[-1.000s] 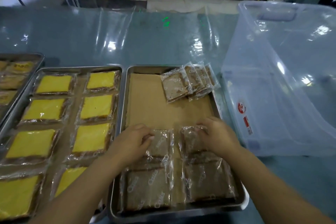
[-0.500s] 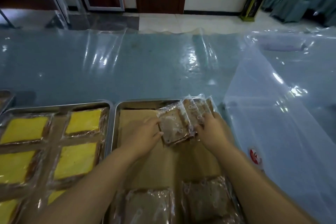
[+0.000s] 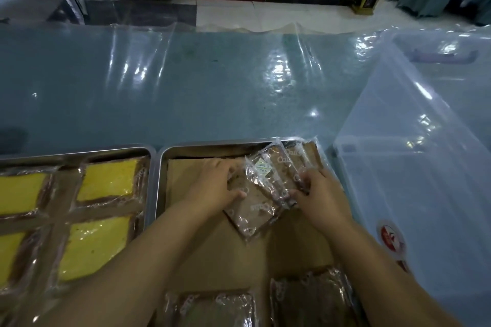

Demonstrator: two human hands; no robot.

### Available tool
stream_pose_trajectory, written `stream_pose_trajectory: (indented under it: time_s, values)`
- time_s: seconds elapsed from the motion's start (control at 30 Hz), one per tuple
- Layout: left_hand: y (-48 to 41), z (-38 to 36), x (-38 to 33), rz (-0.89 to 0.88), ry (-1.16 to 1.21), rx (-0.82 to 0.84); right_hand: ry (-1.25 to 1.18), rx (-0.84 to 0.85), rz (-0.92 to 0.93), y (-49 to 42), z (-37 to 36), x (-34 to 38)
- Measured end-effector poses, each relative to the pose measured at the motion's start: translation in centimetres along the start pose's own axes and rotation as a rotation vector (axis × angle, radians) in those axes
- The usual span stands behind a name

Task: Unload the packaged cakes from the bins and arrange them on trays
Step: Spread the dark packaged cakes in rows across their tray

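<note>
While left hand [image 3: 215, 188] and right hand [image 3: 322, 195] grip fanned cake packs [image 3: 261, 194] (tray [image 3: 160, 172] corner), nearer liner [image 3: 228, 257] lies bare.

A: The brown cakes [image 3: 253, 211], what's on their wrap?
B: Clear film with white lettering. The liner paper [image 3: 225, 255] under them is tan, and the right tray [image 3: 212, 142] is plain silver.
A: And the left tray [image 3: 79, 152]?
B: Silver as well. Its yellow cakes [image 3: 109, 180] are bright on top with dark brown edges.
A: The desk [image 3: 186, 87]?
B: Teal, under glossy clear sheeting flecked with white glints.
A: The storage bin [image 3: 425, 167]?
B: Translucent, faintly blue, with a red-and-white sticker [image 3: 392, 240] and a lilac handle [image 3: 442, 57].
</note>
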State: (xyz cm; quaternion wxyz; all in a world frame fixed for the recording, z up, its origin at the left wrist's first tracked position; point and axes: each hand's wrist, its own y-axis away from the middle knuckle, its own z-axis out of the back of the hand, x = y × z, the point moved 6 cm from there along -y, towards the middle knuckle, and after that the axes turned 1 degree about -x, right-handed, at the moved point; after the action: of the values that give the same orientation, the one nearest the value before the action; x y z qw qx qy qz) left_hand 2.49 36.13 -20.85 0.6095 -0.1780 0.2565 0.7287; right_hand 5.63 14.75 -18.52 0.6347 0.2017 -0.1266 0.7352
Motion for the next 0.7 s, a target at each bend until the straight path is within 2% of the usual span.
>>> stream_pose_trajectory:
  time_s: [0.1, 0.23, 0.4, 0.5, 0.63, 0.7]
  values:
    - [2.6, -0.2, 1.5, 0.065, -0.022, -0.01, -0.033, 0.027, 0.014, 0.6, -0.3, -0.1]
    - [6.4, -0.3, 3.0, 0.134, 0.191, 0.008, -0.169, 0.043, -0.016, 1.8, -0.6, -0.2]
    - [10.2, 0.9, 3.7, 0.129, 0.007, -0.092, -0.354, -0.004, 0.003, 2.9, 0.1, 1.0]
    - [11.7, 1.2, 3.3, 0.024, -0.131, -0.171, -0.352, -0.035, 0.068, 3.2, 0.4, 2.2]
    - [12.6, 1.4, 1.7, -0.266, -0.254, -0.132, -0.34, -0.117, 0.193, 3.2, 0.8, 4.6]
    - [12.8, 1.9, 1.8, -0.269, -0.334, -0.108, -0.297, -0.162, 0.299, 3.3, 0.9, 6.3]
